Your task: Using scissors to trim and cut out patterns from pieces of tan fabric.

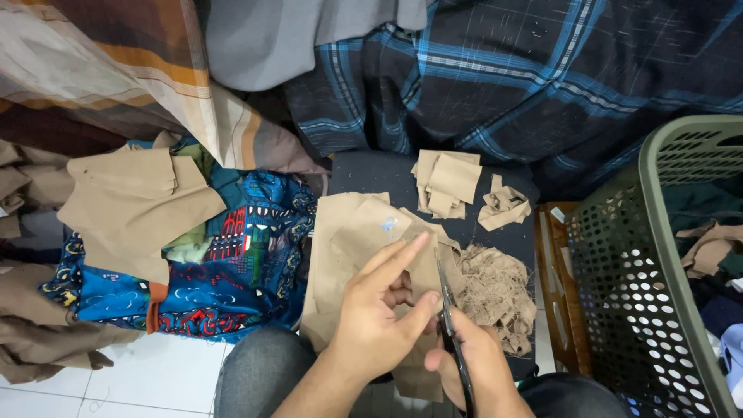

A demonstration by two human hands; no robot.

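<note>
My left hand [379, 310] holds a tan fabric piece [352, 236] over my lap, with the fingers spread along its edge. My right hand [476, 364] grips black scissors [447, 310], whose blades point up along the right edge of the fabric by my left thumb. To the right of the blades lies a heap of frayed tan trimmings [495, 290]. Farther back on a dark surface sit a small stack of cut tan pieces [445, 182] and a crumpled tan scrap [503, 205].
A green perforated laundry basket [658, 255] with clothes stands at the right. Blue patterned cloth [232, 267] and more tan pieces [135, 201] lie at the left. Dark plaid fabric [557, 77] and striped cloth [116, 70] cover the back. White tile floor [147, 379] shows at the lower left.
</note>
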